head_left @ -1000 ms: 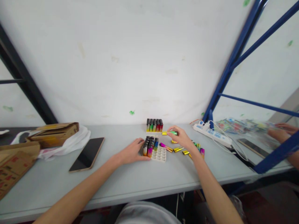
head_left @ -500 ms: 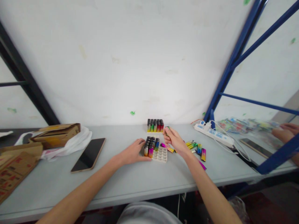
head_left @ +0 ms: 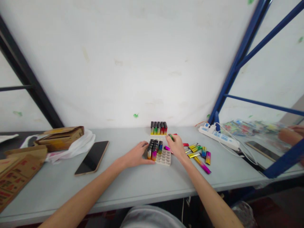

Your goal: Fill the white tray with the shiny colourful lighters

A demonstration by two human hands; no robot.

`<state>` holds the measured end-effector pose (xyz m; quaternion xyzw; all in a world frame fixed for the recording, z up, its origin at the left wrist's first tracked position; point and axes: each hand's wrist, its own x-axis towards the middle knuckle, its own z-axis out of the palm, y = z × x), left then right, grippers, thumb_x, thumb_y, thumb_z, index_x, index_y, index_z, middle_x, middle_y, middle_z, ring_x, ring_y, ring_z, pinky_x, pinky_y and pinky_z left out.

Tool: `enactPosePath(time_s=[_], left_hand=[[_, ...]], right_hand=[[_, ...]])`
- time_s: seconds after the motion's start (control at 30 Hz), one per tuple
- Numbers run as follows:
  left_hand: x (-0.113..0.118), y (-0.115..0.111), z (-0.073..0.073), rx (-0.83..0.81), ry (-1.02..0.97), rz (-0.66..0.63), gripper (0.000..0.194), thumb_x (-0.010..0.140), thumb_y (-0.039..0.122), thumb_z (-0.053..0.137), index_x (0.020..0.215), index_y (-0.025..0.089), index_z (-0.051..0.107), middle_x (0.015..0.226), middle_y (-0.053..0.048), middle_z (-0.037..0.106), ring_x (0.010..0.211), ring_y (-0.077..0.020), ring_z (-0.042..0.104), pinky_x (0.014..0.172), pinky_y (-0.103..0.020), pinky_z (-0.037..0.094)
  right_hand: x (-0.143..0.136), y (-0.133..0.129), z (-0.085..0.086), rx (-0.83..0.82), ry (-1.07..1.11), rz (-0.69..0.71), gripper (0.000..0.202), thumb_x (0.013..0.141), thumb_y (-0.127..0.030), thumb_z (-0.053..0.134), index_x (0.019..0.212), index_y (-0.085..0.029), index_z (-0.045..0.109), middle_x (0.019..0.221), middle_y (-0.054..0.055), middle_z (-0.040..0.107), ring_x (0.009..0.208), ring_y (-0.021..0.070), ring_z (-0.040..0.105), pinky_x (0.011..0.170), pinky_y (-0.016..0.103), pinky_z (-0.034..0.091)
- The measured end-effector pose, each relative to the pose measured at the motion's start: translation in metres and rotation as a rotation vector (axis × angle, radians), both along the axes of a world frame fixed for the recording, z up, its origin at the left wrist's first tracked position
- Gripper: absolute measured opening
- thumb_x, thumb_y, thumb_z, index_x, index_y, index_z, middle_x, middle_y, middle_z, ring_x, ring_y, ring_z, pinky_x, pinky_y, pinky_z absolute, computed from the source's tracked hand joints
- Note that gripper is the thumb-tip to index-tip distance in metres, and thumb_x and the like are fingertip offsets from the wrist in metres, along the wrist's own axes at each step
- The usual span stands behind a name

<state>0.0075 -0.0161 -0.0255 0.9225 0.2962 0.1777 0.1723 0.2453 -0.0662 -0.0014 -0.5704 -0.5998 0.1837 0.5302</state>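
Left hand [head_left: 137,154], half-open, is cupping lighters [head_left: 154,148] standing in the left side of the white tray [head_left: 164,159]; right hand [head_left: 175,144] is pinching a mostly hidden green piece [head_left: 171,136], now brought nearer the tray's bare slots. Phone [head_left: 92,157] is lying left of the tray on grey table [head_left: 133,182], power strip [head_left: 219,138] right, white wall [head_left: 118,79] behind.

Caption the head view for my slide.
Left hand at a partly filled white tray of upright lighter-like pieces, right hand holding a greenish one.
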Motion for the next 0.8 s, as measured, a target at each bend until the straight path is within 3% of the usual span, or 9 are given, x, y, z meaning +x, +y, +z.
enactPosePath(time_s=[0.13,0.33,0.47,0.6,0.67,0.73,0.8], left_hand=[[0.0,0.001,-0.002,0.002,-0.026,0.0,0.08,0.076,0.074,0.076,0.132,0.018,0.062,0.135,-0.016,0.06,0.128,-0.0366,0.058,0.115,-0.049,0.045],[-0.001,0.002,-0.002,-0.011,-0.026,0.0,0.081,0.075,0.074,0.077,0.131,0.017,0.062,0.136,-0.017,0.06,0.129,-0.0372,0.057,0.116,-0.05,0.044],[0.0,0.001,-0.002,-0.02,-0.025,0.006,0.08,0.075,0.072,0.079,0.131,0.016,0.063,0.136,-0.018,0.059,0.128,-0.0374,0.058,0.116,-0.051,0.044],[0.0,0.001,-0.001,-0.024,-0.05,-0.003,0.077,0.074,0.071,0.08,0.13,0.019,0.065,0.134,-0.017,0.061,0.126,-0.0379,0.058,0.115,-0.052,0.045],[0.001,0.001,-0.001,-0.027,-0.055,-0.011,0.077,0.075,0.07,0.08,0.13,0.019,0.065,0.133,-0.016,0.062,0.126,-0.0379,0.058,0.115,-0.051,0.045],[0.001,0.001,-0.001,-0.034,-0.055,-0.007,0.078,0.074,0.07,0.08,0.131,0.019,0.065,0.133,-0.015,0.062,0.125,-0.0377,0.059,0.114,-0.051,0.046],[0.001,0.001,-0.001,-0.047,-0.053,0.001,0.079,0.073,0.07,0.081,0.132,0.019,0.064,0.133,-0.016,0.062,0.124,-0.0377,0.059,0.114,-0.051,0.046]], right_hand=[[0.003,0.001,0.0,0.002,0.01,0.01,0.049,0.09,-0.058,0.049,0.056,-0.024,0.038,0.052,-0.003,0.039,0.055,0.0133,0.036,0.054,0.029,0.025],[0.002,-0.006,0.005,0.106,-0.049,0.011,0.041,0.09,-0.046,0.049,0.058,-0.024,0.035,0.054,-0.004,0.036,0.056,0.0128,0.037,0.056,0.028,0.026],[0.003,-0.01,0.013,0.025,-0.128,0.221,0.032,0.098,-0.05,0.05,0.087,-0.021,0.059,0.064,-0.004,0.052,0.06,0.0141,0.048,0.059,0.026,0.037],[0.008,-0.018,0.024,-0.044,-0.121,0.416,0.036,0.104,-0.054,0.045,0.109,-0.022,0.062,0.071,-0.004,0.058,0.056,0.0129,0.052,0.055,0.025,0.042],[0.01,-0.023,0.031,-0.038,-0.152,0.481,0.037,0.104,-0.054,0.047,0.109,-0.022,0.066,0.084,0.001,0.065,0.064,0.0142,0.06,0.06,0.026,0.046],[0.012,-0.026,0.036,0.032,-0.245,0.506,0.037,0.102,-0.054,0.054,0.105,-0.022,0.071,0.1,0.006,0.07,0.086,0.0184,0.065,0.073,0.028,0.051],[0.013,-0.026,0.039,0.094,-0.347,0.484,0.036,0.1,-0.053,0.058,0.101,-0.022,0.075,0.1,0.007,0.07,0.094,0.0204,0.064,0.081,0.03,0.049]])
